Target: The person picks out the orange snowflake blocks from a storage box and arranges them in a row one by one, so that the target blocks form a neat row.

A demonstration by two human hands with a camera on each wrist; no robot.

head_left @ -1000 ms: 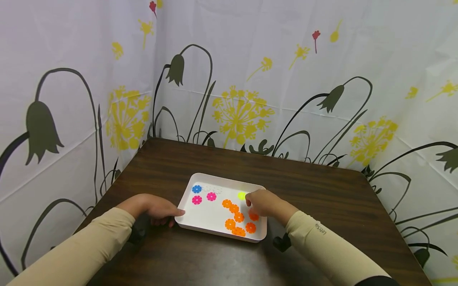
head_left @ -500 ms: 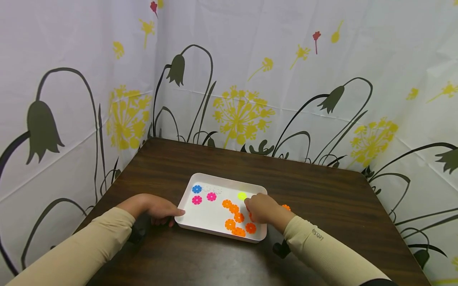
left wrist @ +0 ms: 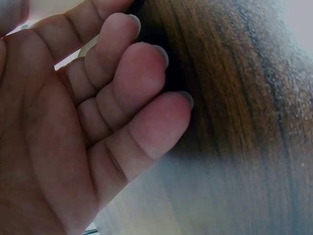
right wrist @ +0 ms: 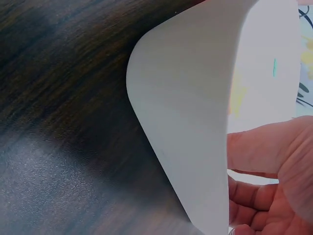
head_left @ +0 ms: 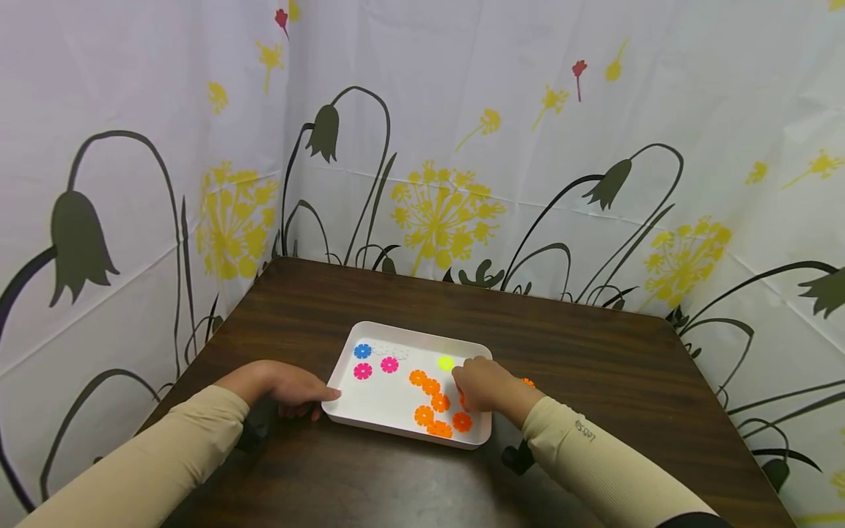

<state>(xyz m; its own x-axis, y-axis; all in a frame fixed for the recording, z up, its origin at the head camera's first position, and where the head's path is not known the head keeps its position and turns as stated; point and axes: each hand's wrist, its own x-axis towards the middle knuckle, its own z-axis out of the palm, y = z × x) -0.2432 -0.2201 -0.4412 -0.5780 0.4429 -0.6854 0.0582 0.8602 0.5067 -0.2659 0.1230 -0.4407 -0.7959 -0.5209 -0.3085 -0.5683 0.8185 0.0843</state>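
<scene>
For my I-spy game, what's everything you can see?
Table: one, brown, lower middle
Tray: one, white, on table
Blue disc: one, blue, tray's far-left corner
Pink discs: two, pink, near blue disc
Clear discs: uncountable, clear, beside blue disc
Yellow disc: one, yellow, tray's far right
Orange discs: at least seven, orange, mostly tray's right
Curtain: unclear, flowered white, behind table
Gadgets: two, black, beside tray
Left hand: one, bare, tray's left rim
Right hand: one, bare, tray's right side
Sleeves: two, beige, behind hands

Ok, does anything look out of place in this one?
One orange piece stands out: it lies outside the white tray, on the dark table, partly hidden by the right arm, while the other pieces in view are in the tray.
</scene>
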